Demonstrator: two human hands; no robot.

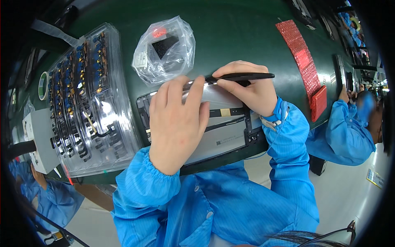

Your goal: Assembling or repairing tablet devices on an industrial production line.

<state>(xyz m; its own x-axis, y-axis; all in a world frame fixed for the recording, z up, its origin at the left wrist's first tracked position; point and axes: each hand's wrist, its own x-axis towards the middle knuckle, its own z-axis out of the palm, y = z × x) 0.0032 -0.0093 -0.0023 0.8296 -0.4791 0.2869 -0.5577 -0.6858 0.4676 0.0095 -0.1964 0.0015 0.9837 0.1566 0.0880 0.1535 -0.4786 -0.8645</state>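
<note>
An opened tablet (224, 139) lies on the green bench in front of me, showing silver battery cells, a dark frame and a flat black cable with a gold patch. My left hand (177, 119) rests palm down across its left part, fingers stretched toward the far edge. In my right hand (251, 86) a slim, tapered black hand tool (251, 76) is pinched between thumb and fingers. The tool's tip points left, at the tablet's far edge beside my left index finger. My left hand covers much of the tablet's left side.
Clear plastic trays (88, 99) of small flex-cable parts stand at left, beside a tape roll (42, 85) and a white box (41, 140). Beyond the tablet lies a clear plastic bag (164, 51). Red bubble wrap (299, 57) lies at right. Co-workers in blue sit on both sides.
</note>
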